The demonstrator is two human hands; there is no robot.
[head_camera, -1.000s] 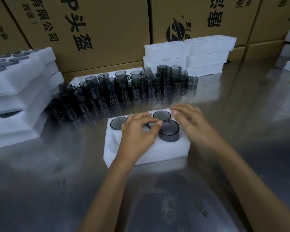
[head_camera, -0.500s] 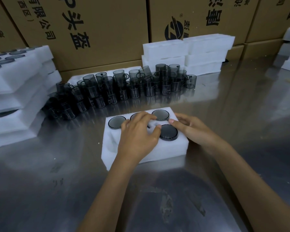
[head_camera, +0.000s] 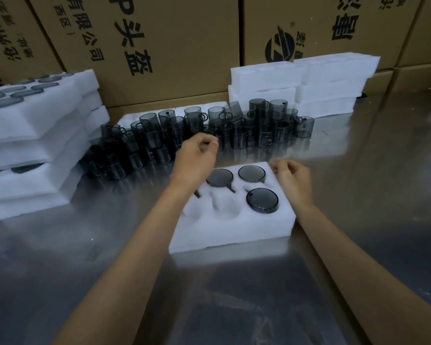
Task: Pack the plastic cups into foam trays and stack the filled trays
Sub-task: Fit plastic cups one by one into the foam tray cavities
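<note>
Now that the smoky grey plastic cup (head_camera: pixel 262 200) sits pressed into the white foam tray (head_camera: pixel 234 230) at its 3 o'clock pocket, I see both hands lifted off, left hand (head_camera: pixel 197 155) loosely curled and empty reaching toward 12 o'clock for the loose cups (head_camera: pixel 209 130), right hand (head_camera: pixel 292 179) relaxed and empty.

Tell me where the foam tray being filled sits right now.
The foam tray lies centre frame on the metal table, between both forearms, just in front of the loose cups.
</note>
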